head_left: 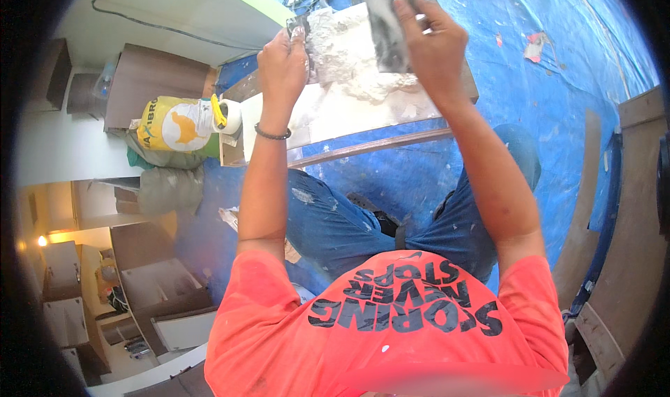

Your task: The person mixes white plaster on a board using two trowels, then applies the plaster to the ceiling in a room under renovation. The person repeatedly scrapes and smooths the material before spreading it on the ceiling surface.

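Observation:
My left hand [284, 65] is closed around a dark, narrow scraper [301, 30] at the left edge of a heap of white paste [345, 51]. Its exact shape is partly covered by my fingers. In my right hand [438, 44] is a wide, flat putty knife [387, 30], its grey blade smeared with white and held upright over the right side of the heap. My fingers wrap its right side. The paste lies thick and uneven on a white board [335, 125] resting on a low wooden stand.
A yellow and white sack [178, 123] and a white roll with a yellow part [225, 114] stand left of the board. Blue sheeting [558, 69] covers the floor. A dark cable [167, 29] runs along the left wall. Brown cabinet panels [157, 83] line the left side.

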The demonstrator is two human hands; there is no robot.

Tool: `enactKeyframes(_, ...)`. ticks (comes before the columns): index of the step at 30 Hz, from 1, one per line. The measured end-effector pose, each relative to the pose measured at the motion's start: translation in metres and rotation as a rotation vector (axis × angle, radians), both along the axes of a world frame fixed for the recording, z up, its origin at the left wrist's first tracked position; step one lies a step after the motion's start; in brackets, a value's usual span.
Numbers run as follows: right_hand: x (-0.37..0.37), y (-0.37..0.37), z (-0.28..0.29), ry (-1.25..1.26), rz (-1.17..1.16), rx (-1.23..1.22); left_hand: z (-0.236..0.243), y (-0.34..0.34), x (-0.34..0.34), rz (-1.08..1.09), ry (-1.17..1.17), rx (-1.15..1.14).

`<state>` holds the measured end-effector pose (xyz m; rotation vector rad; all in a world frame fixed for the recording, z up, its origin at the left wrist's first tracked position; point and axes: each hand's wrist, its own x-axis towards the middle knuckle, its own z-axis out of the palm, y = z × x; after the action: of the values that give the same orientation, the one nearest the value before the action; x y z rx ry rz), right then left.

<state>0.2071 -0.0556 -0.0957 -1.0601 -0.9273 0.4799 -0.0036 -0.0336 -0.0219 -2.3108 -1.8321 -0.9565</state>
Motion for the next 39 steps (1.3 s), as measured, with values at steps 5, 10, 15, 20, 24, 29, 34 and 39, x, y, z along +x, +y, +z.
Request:
enactKeyframes(5, -0.056, -0.022, 0.008, -0.118, 0.114, 0.185, -0.017, -0.006, 0.01, 0.032, -0.068, 0.09)
enactKeyframes(10, -0.075, -0.013, 0.001, -0.211, 0.05, 0.31, -0.023, -0.04, 0.019, -0.019, -0.137, 0.103)
enactKeyframes(15, -0.058, 0.013, -0.008, -0.316, -0.06, 0.264, -0.015, -0.08, 0.022, 0.047, -0.104, 0.184)
enactKeyframes(20, -0.031, 0.003, 0.01, -0.33, -0.028, 0.164, -0.034, -0.035, -0.074, 0.142, -0.388, -0.033)
enactKeyframes(24, -0.01, -0.004, 0.024, -0.221, 0.0, 0.064, -0.085, -0.021, -0.122, 0.078, -0.947, -0.274)
enactKeyframes(29, 0.004, -0.005, 0.019, -0.192, -0.013, -0.022, -0.133, 0.025, -0.16, 0.302, -0.882, -0.341)
enactKeyframes(34, 0.013, -0.001, 0.004, -0.095, 0.021, -0.009, -0.138, 0.152, -0.174, 0.092, -0.666, -0.425)
enactKeyframes(39, 0.022, 0.011, 0.0, 0.015, 0.056, -0.143, -0.097, 0.231, -0.087, -0.235, -0.364, -0.504)
